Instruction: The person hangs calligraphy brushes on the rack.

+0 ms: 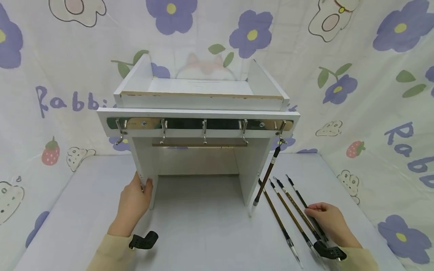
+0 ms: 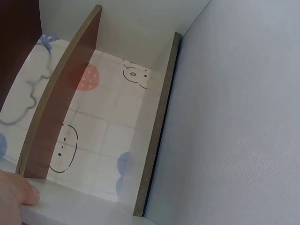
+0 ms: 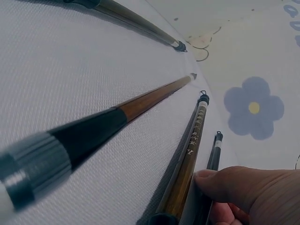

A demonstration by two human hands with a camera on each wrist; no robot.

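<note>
My left hand (image 1: pixel 130 203) grips the lower front edge of the left side panel (image 1: pixel 145 162) of a white wooden shelf. In the left wrist view its thumb (image 2: pixel 23 192) lies against the panel. On the table, right of the shelf, my right hand (image 1: pixel 330 223) pinches the handle of a slim black writing brush (image 1: pixel 299 195), the outermost of several brushes. Beside it lie more brown-handled brushes (image 1: pixel 294 203), hanging loops pointing away from me. Another writing brush (image 1: pixel 268 174) hangs by its loop from the shelf's rightmost hook (image 1: pixel 282 128).
Several metal hooks line a rail (image 1: pixel 183 123) across the shelf front; those left of the hanging brush are bare. A tray-like top (image 1: pixel 203 101) sits above the rail. White cloth covers the table (image 1: pixel 200 233), and a flower-patterned curtain (image 1: pixel 342 146) stands behind and at the sides.
</note>
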